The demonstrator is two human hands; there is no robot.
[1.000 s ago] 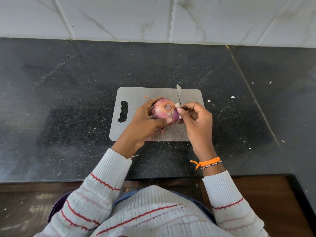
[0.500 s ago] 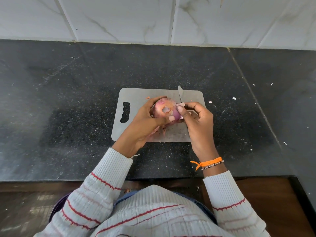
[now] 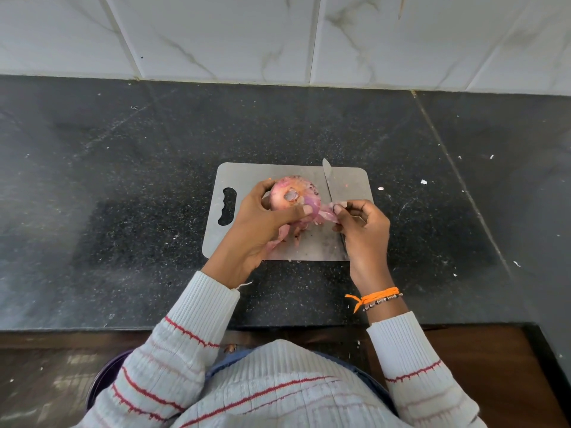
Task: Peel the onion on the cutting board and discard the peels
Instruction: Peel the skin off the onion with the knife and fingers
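- Head view, frame centre: left hand (image 3: 262, 223) grips the round pink-red onion (image 3: 293, 196) above the grey steel cutting board (image 3: 247, 177).
- Right hand (image 3: 360, 222), holding the steel knife (image 3: 327, 177), now pinches a pink peel strip (image 3: 324, 211), pulled farther out than a second ago; peeling progresses.

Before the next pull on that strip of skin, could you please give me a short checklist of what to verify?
1. Left hand holds the round pink-red onion firmly over the grey rectangular cutting board: ok.
2. Right hand pinches the loose pink peel strip: ok.
3. Peel strip is still joined to the onion: ok, it runs from bulb to fingertips.
4. Steel knife blade points away from both hands: ok; whether the right hand also holds its handle: cannot tell.
5. Earlier peels lie on the board, not yet discarded: not ok.
6. A bin for the peels: cannot tell.
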